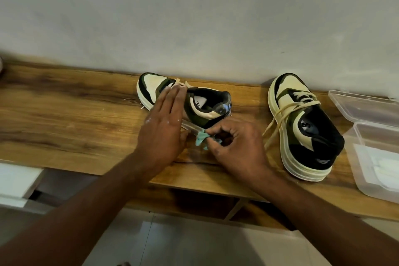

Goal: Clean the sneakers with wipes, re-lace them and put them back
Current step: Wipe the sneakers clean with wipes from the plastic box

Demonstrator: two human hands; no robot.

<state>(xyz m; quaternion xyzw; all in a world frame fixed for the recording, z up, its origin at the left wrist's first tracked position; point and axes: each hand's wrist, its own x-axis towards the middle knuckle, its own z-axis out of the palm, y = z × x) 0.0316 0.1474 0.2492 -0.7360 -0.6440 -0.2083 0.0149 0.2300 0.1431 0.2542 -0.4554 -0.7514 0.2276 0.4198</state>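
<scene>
Steadying the left sneaker (203, 106) with our flat left hand (164, 127) — fingers straight — our right hand (235, 144) pinches a teal wipe (201, 138) at its sole.

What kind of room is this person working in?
Probably a home, perhaps a hallway or bedroom, though I can't be sure. A long wooden shelf runs along a plain painted wall, tiled floor shows below, and two sneakers sit beside a clear plastic box.

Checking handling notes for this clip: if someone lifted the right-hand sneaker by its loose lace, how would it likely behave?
The lace looks floppy, draping over the right sneaker onto the shelf. It would probably slide through the eyelets first. The thick, flat sole suggests the sneaker resists tipping.
</scene>
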